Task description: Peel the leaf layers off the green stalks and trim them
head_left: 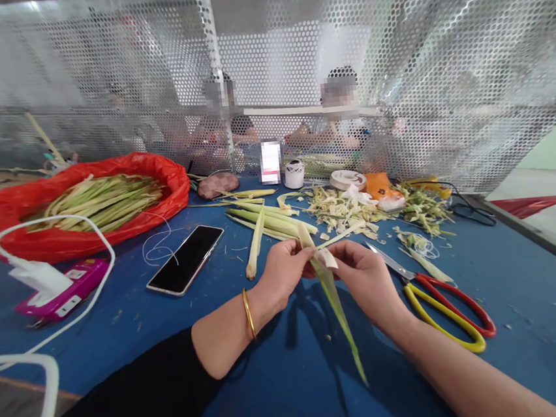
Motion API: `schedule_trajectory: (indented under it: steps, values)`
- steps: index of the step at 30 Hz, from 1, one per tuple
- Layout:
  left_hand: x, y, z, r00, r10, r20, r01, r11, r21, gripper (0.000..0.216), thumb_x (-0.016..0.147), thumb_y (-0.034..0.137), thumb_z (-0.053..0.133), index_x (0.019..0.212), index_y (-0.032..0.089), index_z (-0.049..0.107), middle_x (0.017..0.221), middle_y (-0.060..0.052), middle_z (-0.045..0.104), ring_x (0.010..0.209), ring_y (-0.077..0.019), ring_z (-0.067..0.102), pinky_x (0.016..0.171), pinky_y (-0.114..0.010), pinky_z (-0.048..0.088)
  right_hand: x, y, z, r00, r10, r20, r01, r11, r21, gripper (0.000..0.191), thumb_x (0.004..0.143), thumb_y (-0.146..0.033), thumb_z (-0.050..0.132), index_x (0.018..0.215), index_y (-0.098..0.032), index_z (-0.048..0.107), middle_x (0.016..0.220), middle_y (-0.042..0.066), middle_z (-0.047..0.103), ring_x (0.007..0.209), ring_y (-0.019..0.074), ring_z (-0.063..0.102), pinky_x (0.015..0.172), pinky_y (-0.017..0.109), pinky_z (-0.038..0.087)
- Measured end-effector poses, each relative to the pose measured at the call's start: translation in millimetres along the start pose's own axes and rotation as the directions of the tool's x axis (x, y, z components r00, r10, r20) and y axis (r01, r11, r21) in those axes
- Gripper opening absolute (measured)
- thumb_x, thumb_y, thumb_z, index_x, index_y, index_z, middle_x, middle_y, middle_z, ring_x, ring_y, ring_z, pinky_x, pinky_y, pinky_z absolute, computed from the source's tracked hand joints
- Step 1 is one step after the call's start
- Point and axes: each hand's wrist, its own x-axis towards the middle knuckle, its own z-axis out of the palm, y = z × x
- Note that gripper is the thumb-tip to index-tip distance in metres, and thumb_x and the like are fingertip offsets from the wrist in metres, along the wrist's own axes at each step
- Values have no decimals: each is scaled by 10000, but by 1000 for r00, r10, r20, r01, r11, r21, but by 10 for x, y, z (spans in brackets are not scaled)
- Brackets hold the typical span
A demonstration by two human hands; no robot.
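Head cam: red bag [175, 179] w/ stalks [100, 200], leaf [332, 295] btwn fingers [305, 256]

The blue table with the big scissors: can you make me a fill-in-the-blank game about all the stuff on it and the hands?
1. The scissors have one red handle and one ____ handle.
2. The pile of long stalks sits in a ____ plastic bag.
3. The bangle worn above the left hand is ____ in colour.
4. The scissors lie nearer to the ____ hand than to the other.

Missing words: yellow; red; gold; right.
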Motion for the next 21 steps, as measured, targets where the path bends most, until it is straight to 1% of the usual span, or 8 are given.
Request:
schedule_trajectory:
  steps: [3, 5, 8, 13, 15, 17, 19, 21]
  values:
    - [-5, 5, -22, 995, 97, -19, -96, 995, 27, 112, 765, 246, 650, 729, 146, 616, 657, 0, 615, 558, -113, 564, 529, -231, 477, 8, 12, 0, 998, 50, 46, -46, 996, -78, 250, 731, -420, 677, 675, -197, 580, 613, -20, 561, 568, 133, 451, 534, 265, 344]
    - [-3, 9, -35, 991, 132, -22, -131, 991, 29, 111, 761, 248, 651, 730, 147, 617, 650, 6, 608, 550, -110, 556, 523, -227, 471, -2, 7, 0, 998, 53, 38, -47, 989, -139, 292, 745, -446, 658, 630, -198, 554, 553, -38, 493, 526, 118, 384, 496, 261, 295]
    - [22, 1, -43, 993, 113, -24, -112, 993, 22, 86, 750, 227, 652, 724, 151, 621, 647, 10, 612, 547, -109, 558, 520, -224, 471, -37, -23, 3, 1000, 10, 2, -9, 983, -183, 294, 760, -450, 636, 628, -200, 558, 533, -41, 464, 514, 117, 361, 481, 261, 275]
    - [99, -49, -39, 995, 39, -92, -39, 999, -5, 50, 744, 197, 641, 719, 163, 614, 622, 20, 611, 527, -111, 560, 516, -230, 483, -67, -52, 4, 994, -104, -46, 92, 976, -199, 204, 784, -389, 609, 704, -202, 597, 608, -15, 557, 558, 134, 442, 521, 263, 335]
    - [111, -53, -43, 993, 44, -112, -44, 999, 4, 45, 749, 194, 631, 718, 165, 616, 609, 20, 610, 520, -112, 562, 519, -231, 482, -55, -42, 2, 997, -71, -20, 66, 980, -187, 180, 775, -378, 613, 734, -202, 610, 648, -5, 591, 582, 143, 480, 541, 266, 362]
    - [110, -42, -52, 989, 78, -124, -76, 997, 26, 48, 755, 205, 623, 728, 165, 623, 619, 14, 618, 530, -115, 567, 524, -234, 483, -39, -26, -1, 1000, -2, 27, 7, 980, -200, 182, 755, -380, 630, 731, -200, 615, 646, -2, 600, 582, 148, 493, 539, 269, 372]
    - [106, -23, -64, 983, 113, -145, -106, 993, 53, 57, 761, 214, 615, 737, 164, 627, 639, 9, 626, 540, -116, 568, 525, -234, 479, -32, -15, -5, 997, 48, 60, -32, 968, -250, 194, 745, -382, 636, 684, -201, 600, 593, -11, 572, 549, 142, 469, 509, 266, 353]
    - [106, -8, -71, 978, 123, -166, -115, 992, 59, 60, 761, 216, 613, 738, 162, 627, 651, 8, 629, 538, -110, 564, 530, -230, 474, -38, -17, -8, 996, 61, 61, -42, 960, -276, 213, 753, -379, 621, 641, -203, 578, 551, -20, 538, 520, 133, 437, 486, 261, 327]
